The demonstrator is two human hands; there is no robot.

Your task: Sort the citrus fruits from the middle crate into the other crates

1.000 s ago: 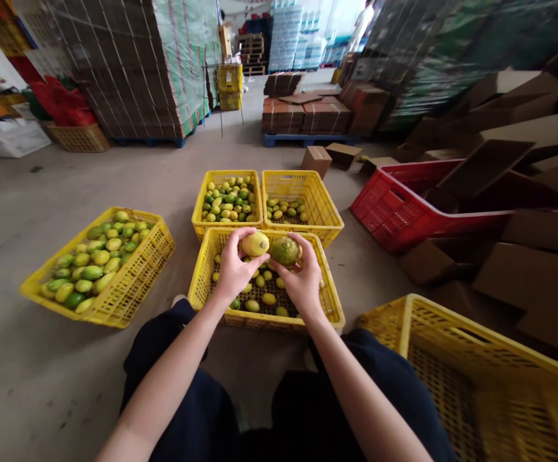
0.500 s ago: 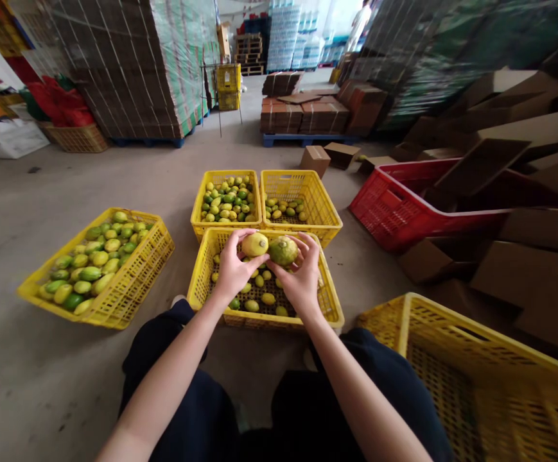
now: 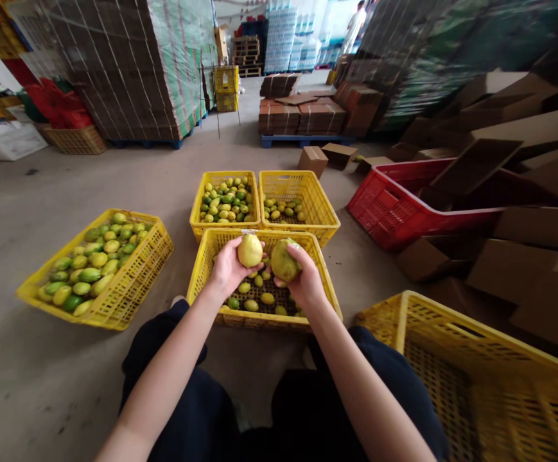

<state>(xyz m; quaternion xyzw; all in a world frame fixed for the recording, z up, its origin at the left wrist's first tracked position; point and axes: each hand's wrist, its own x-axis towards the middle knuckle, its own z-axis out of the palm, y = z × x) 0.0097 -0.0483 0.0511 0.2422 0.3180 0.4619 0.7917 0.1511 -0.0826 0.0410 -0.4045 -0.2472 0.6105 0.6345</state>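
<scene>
My left hand (image 3: 227,268) is closed around a yellow lemon (image 3: 250,251). In my right hand (image 3: 306,280) is a greenish-yellow lemon (image 3: 285,262) with darker patches on its skin. Both fruits are held side by side, slightly apart, above the near yellow crate (image 3: 327,292). Loose lemons (image 3: 267,298), mostly yellow with a green one among them, lie scattered on that crate's floor. My hands and the held fruit hide part of the crate's contents.
Behind stand a yellow crate of mixed lemons (image 3: 225,200) and another with fewer (image 3: 324,212). A fuller crate (image 3: 134,282) sits left. A large yellow crate (image 3: 406,321) is near right, beside a red crate (image 3: 379,212) and cardboard boxes (image 3: 514,263). A person (image 3: 354,27) is far back.
Both hands have turned the lemons, so other sides of them face me. The two fruits have moved slightly lower and a little farther apart.
</scene>
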